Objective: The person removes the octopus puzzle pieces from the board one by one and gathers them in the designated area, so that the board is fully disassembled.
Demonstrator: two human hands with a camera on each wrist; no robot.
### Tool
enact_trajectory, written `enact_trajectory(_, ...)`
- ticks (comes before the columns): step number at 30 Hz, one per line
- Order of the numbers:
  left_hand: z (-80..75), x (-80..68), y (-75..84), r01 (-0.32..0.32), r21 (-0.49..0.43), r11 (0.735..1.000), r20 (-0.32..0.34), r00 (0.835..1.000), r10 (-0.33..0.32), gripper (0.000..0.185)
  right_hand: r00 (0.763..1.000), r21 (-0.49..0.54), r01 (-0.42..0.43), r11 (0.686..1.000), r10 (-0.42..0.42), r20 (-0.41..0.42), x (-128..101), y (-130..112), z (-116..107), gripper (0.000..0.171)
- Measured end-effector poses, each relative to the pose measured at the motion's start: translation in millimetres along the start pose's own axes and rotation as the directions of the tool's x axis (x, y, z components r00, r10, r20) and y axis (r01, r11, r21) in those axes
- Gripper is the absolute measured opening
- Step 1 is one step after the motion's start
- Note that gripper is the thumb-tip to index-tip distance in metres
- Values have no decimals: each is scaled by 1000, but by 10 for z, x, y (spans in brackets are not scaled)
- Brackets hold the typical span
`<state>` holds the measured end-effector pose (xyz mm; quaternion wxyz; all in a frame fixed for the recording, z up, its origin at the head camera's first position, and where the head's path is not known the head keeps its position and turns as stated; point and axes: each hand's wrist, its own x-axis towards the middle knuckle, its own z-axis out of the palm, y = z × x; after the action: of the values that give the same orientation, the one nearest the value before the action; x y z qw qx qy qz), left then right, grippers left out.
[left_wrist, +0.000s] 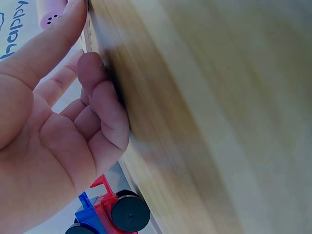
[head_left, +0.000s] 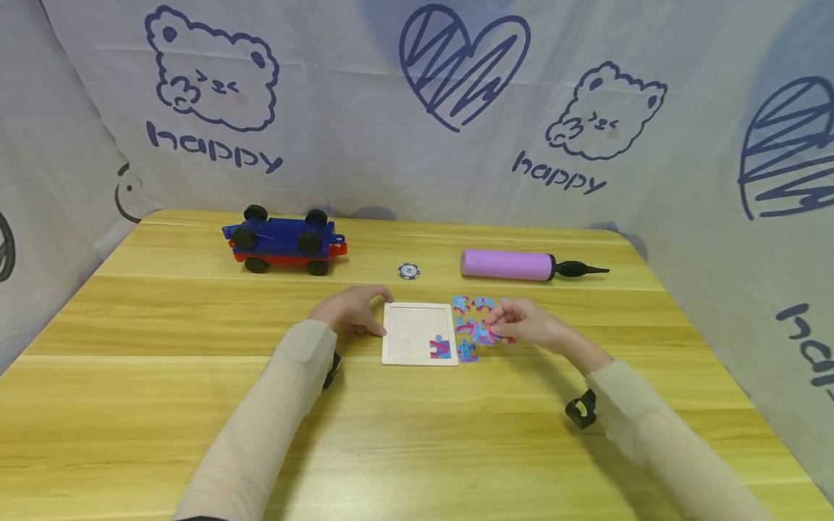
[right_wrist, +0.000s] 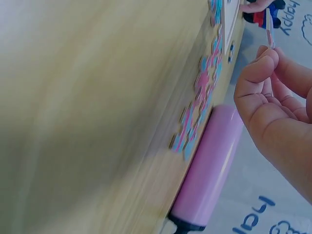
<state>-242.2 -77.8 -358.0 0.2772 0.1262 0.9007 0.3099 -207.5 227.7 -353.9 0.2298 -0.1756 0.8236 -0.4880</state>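
In the head view a square wooden puzzle tray (head_left: 410, 325) lies on the table, with one blue-and-pink puzzle piece (head_left: 440, 348) in its lower right corner. At the tray's left side is my left hand (head_left: 352, 310), its thumb and index finger touching the edge near the upper left corner. Its other fingers bend loosely in the left wrist view. My right hand (head_left: 526, 323) pinches another puzzle piece (head_left: 483, 333) between thumb and index finger, raised above the table. In the right wrist view that held piece (right_wrist: 269, 29) is seen edge-on. Several loose puzzle pieces (head_left: 466, 352) lie right of the tray.
A pink hand pump (head_left: 507, 265) with a black nozzle lies behind the loose pieces. Behind the tray is a poker chip (head_left: 409, 270). Stacked blue and red toy wagons (head_left: 283, 239) stand at the back left. A printed cloth (head_left: 345, 108) hangs beyond the wooden table (head_left: 417, 449).
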Motion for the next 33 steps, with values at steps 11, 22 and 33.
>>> enact_trajectory(11, 9, 2, -21, -32, 11, 999, -5, 999, 32, 55, 1000, -9, -12, 1000, 12, -7, -116, 140, -143, 13)
enact_trajectory(22, 4, 15, -22, -23, 18, 1000, 0, 1000, 23, 55, 997, -31, -62, 998, 63, 49, -102, 247, -135, 11)
enact_trajectory(33, 4, 1, -23, -28, 14, 1000, -11, 1000, 28, 55, 995, -83, -76, 994, 80, 52, -65, 266, -85, 7)
